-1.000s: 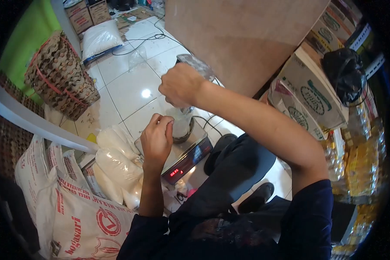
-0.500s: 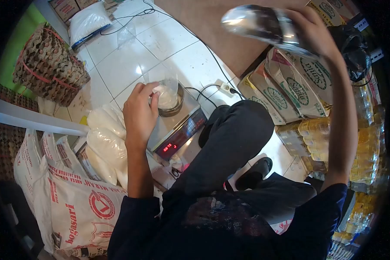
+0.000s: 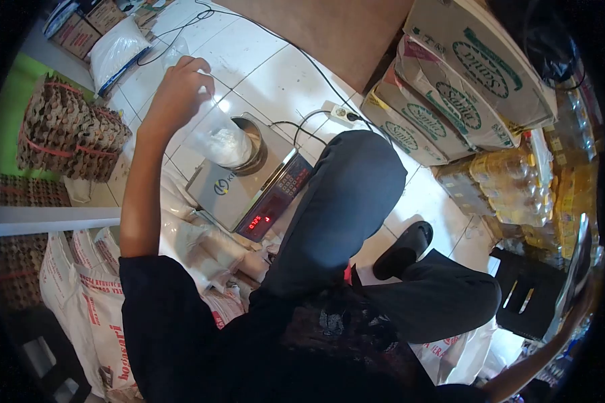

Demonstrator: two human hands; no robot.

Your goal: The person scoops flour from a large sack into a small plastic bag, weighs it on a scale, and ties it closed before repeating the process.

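Observation:
My left hand [image 3: 185, 91] pinches the upper end of a clear plastic bag [image 3: 212, 127] and holds it up. White powder [image 3: 230, 149] fills the bag's lower part, which rests in a round metal container [image 3: 252, 161]. That container stands on a digital scale [image 3: 228, 191] with red lit digits [image 3: 257, 223]. Far out at the right edge, my right hand [image 3: 587, 305] is dim and partly cut off. A shiny metal scoop [image 3: 578, 258] is in its grip, seen nearly edge-on.
Filled clear bags [image 3: 208, 245] and printed flour sacks [image 3: 101, 316] lie at the left, below stacked egg trays [image 3: 70, 131]. Cartons [image 3: 450, 101] and bottles of yellow oil [image 3: 511, 185] stand at the right. Cables run past a power socket [image 3: 343, 115] on the tiled floor.
My left hand has risen up and left, stretching the bag upward. My right hand has swung the scoop from above down to the far right. The scale's digits changed, and the view has shifted.

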